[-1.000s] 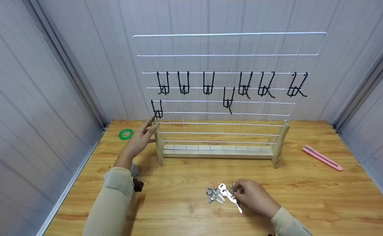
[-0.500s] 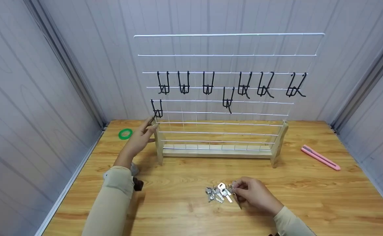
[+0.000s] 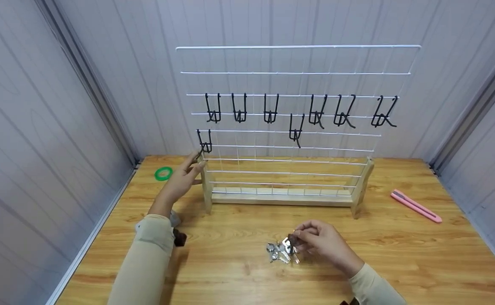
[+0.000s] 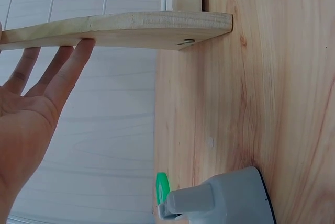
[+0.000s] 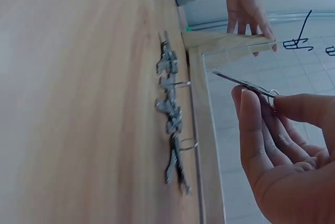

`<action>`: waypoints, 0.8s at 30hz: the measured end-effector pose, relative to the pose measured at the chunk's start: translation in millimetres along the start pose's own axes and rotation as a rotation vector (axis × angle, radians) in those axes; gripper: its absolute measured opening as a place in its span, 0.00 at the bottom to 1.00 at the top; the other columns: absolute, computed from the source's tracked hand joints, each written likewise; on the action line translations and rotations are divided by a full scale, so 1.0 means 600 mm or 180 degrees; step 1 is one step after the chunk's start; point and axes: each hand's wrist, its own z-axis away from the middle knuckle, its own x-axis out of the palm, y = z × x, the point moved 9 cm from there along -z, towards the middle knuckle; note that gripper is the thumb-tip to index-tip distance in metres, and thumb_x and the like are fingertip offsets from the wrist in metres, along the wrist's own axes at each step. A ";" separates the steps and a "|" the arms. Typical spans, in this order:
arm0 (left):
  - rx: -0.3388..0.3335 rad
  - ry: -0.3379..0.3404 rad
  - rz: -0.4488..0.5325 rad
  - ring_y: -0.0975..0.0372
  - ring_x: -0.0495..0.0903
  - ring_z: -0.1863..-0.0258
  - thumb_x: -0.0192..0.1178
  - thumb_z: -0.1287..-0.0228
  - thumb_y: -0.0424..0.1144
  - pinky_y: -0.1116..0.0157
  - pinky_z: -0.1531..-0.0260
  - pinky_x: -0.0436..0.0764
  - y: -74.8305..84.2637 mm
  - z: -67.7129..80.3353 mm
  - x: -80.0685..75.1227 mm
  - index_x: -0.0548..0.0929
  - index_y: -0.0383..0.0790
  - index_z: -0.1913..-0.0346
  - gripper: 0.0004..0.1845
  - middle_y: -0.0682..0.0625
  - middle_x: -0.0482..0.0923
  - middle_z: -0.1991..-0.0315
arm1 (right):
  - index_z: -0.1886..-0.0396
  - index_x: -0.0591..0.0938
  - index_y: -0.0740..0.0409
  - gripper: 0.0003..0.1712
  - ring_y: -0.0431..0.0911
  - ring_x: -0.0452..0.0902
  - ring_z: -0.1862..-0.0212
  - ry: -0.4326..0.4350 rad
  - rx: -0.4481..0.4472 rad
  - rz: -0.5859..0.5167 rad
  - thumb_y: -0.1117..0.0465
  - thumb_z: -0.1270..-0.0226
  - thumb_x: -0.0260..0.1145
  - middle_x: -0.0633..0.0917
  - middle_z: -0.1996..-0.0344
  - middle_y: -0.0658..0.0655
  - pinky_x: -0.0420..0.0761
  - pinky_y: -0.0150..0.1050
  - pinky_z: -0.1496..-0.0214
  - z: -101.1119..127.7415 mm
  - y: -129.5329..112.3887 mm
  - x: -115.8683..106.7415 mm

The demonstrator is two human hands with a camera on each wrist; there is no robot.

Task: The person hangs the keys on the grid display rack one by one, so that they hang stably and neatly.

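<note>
In the head view a white wire grid rack (image 3: 281,198) on a wooden stand faces me, with several black hooks (image 3: 240,115) hung on it. My left hand (image 3: 180,180) holds the stand's left wooden side post (image 4: 131,30); in the left wrist view straight fingers press its outer face. Fingertips show past the post's edge in the right wrist view. My right hand (image 3: 326,245) pinches a key (image 5: 230,79) with a thin ring (image 5: 273,96) between thumb and fingers, raised above the table. Several silver keys (image 3: 278,253) lie in a small pile beside that hand.
A green tape roll (image 3: 163,173) lies at the back left. A pink utility knife (image 3: 416,206) rests right of the rack. Near my left forearm stands a grey object (image 4: 230,198). Pale panel walls (image 3: 86,127) enclose the wooden table (image 3: 226,262).
My right hand has lifted slightly off the pile with a key pinched in it, and the key has turned from lying silver to pointing left and dark. My left hand stays on the post.
</note>
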 end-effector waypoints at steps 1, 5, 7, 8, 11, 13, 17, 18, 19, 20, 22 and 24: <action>0.0007 0.0002 -0.0002 0.41 0.61 0.17 0.54 0.18 0.61 0.41 0.27 0.80 0.000 0.000 0.000 0.51 0.58 0.12 0.41 0.37 0.53 0.15 | 0.47 0.81 0.69 0.16 0.46 0.90 0.63 -0.0009 -0.0016 -0.0017 0.59 0.22 0.68 0.93 0.60 0.57 0.93 0.39 0.59 -0.002 -0.005 0.003; 0.0035 0.0012 0.0024 0.41 0.62 0.17 0.54 0.17 0.59 0.42 0.28 0.81 0.001 0.001 0.001 0.51 0.56 0.12 0.41 0.36 0.53 0.15 | 0.45 0.79 0.71 0.17 0.45 0.90 0.63 -0.0098 -0.0150 -0.0119 0.61 0.20 0.66 0.93 0.60 0.57 0.94 0.38 0.56 -0.009 -0.032 0.023; 0.0033 0.0022 0.0009 0.40 0.62 0.17 0.54 0.17 0.59 0.42 0.28 0.81 0.001 0.002 0.001 0.50 0.55 0.12 0.41 0.36 0.53 0.15 | 0.44 0.79 0.72 0.17 0.44 0.90 0.62 -0.0157 -0.0207 -0.0148 0.61 0.20 0.66 0.93 0.59 0.58 0.94 0.36 0.55 -0.014 -0.046 0.035; 0.0026 0.0027 0.0006 0.41 0.62 0.17 0.54 0.17 0.59 0.42 0.28 0.81 0.001 0.003 0.001 0.50 0.55 0.12 0.41 0.36 0.53 0.15 | 0.44 0.79 0.72 0.17 0.44 0.90 0.62 -0.0173 -0.0223 -0.0152 0.61 0.19 0.66 0.93 0.59 0.58 0.94 0.35 0.56 -0.017 -0.052 0.041; 0.0018 0.0023 -0.0007 0.40 0.61 0.17 0.54 0.17 0.58 0.43 0.28 0.81 0.001 0.005 0.001 0.50 0.55 0.12 0.41 0.35 0.52 0.16 | 0.43 0.78 0.72 0.17 0.43 0.90 0.61 -0.0237 -0.0282 -0.0162 0.61 0.19 0.65 0.93 0.56 0.62 0.94 0.35 0.54 -0.025 -0.075 0.063; 0.0008 0.0040 -0.0015 0.40 0.62 0.17 0.54 0.17 0.58 0.43 0.29 0.82 0.001 0.006 0.000 0.50 0.55 0.12 0.40 0.35 0.53 0.16 | 0.44 0.78 0.71 0.16 0.43 0.91 0.61 -0.0286 -0.0342 -0.0144 0.61 0.19 0.65 0.92 0.55 0.64 0.94 0.36 0.54 -0.032 -0.092 0.079; 0.0002 0.0081 -0.0041 0.41 0.63 0.18 0.54 0.17 0.58 0.45 0.30 0.83 0.002 0.009 -0.003 0.52 0.55 0.12 0.40 0.35 0.54 0.16 | 0.44 0.80 0.70 0.15 0.45 0.91 0.60 -0.0396 -0.0494 -0.0052 0.61 0.18 0.64 0.91 0.54 0.66 0.94 0.37 0.52 -0.048 -0.136 0.115; 0.0003 0.0084 -0.0048 0.41 0.64 0.18 0.54 0.17 0.59 0.45 0.30 0.83 0.003 0.010 -0.003 0.52 0.55 0.12 0.40 0.36 0.55 0.16 | 0.44 0.80 0.70 0.15 0.45 0.91 0.60 -0.0418 -0.0532 -0.0021 0.61 0.18 0.64 0.91 0.54 0.66 0.94 0.38 0.52 -0.051 -0.148 0.123; 0.0006 0.0083 -0.0055 0.41 0.63 0.18 0.53 0.17 0.59 0.45 0.30 0.83 0.003 0.010 -0.004 0.52 0.55 0.12 0.40 0.36 0.55 0.16 | 0.44 0.80 0.69 0.15 0.47 0.91 0.59 -0.0434 -0.0561 0.0014 0.61 0.18 0.64 0.92 0.54 0.65 0.94 0.39 0.51 -0.055 -0.161 0.131; 0.0007 0.0080 -0.0059 0.41 0.63 0.17 0.53 0.17 0.59 0.45 0.30 0.83 0.003 0.010 -0.003 0.52 0.56 0.12 0.40 0.36 0.55 0.16 | 0.44 0.81 0.68 0.14 0.49 0.91 0.59 -0.0441 -0.0599 0.0046 0.61 0.18 0.64 0.92 0.54 0.65 0.94 0.41 0.50 -0.058 -0.175 0.138; 0.0011 0.0067 -0.0047 0.41 0.62 0.17 0.53 0.17 0.59 0.44 0.29 0.82 0.003 0.011 -0.002 0.52 0.56 0.12 0.39 0.36 0.54 0.16 | 0.44 0.81 0.67 0.13 0.53 0.92 0.58 -0.0446 -0.0687 0.0122 0.61 0.18 0.64 0.92 0.55 0.65 0.95 0.44 0.49 -0.062 -0.206 0.150; 0.0027 0.0048 -0.0047 0.41 0.62 0.17 0.53 0.17 0.59 0.44 0.28 0.82 0.005 0.012 0.000 0.51 0.57 0.12 0.39 0.36 0.54 0.16 | 0.45 0.82 0.65 0.12 0.54 0.92 0.59 -0.0437 -0.0779 0.0192 0.61 0.18 0.64 0.92 0.56 0.65 0.95 0.45 0.50 -0.064 -0.240 0.160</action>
